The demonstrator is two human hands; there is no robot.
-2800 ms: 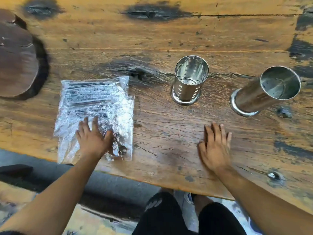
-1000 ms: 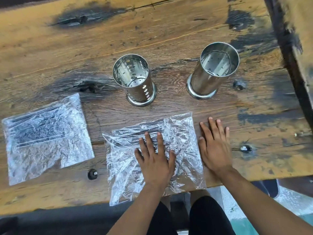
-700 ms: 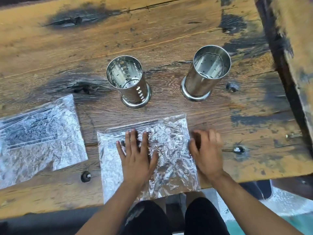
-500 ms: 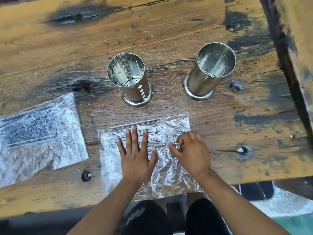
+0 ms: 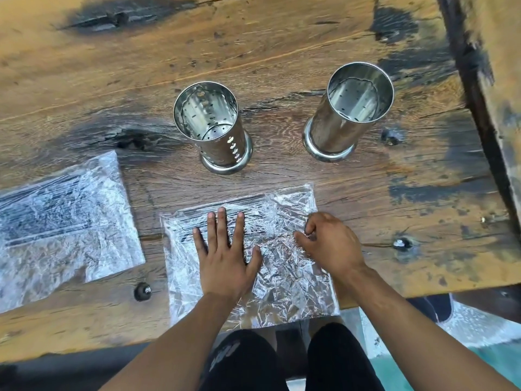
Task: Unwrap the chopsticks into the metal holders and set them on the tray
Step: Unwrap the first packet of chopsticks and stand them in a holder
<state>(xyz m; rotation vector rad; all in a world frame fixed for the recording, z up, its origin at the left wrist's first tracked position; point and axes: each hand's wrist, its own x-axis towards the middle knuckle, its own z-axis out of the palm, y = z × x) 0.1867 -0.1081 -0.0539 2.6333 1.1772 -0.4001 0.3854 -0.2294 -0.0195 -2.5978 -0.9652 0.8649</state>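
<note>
A scarred wooden tabletop [image 5: 282, 52] carries everything. At far left lies a sealed chopstick packet [image 5: 62, 221]; in the middle a second packet [image 5: 282, 277] sits at the near edge, pressed flat by the left hand [image 5: 225, 263] — fingers straight. The right hand [image 5: 329, 246] pinches its plastic, apparently starting the opening. Beyond stand two metal holders [image 5: 211, 125], both empty; no tray shows, so nearly everything remains.

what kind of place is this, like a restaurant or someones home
Hard to tell; perhaps a restaurant or canteen prep spot. The clues: a rough, scorched wooden table, two perforated metal holders standing empty, and bulk chopsticks in plastic packets.
</note>
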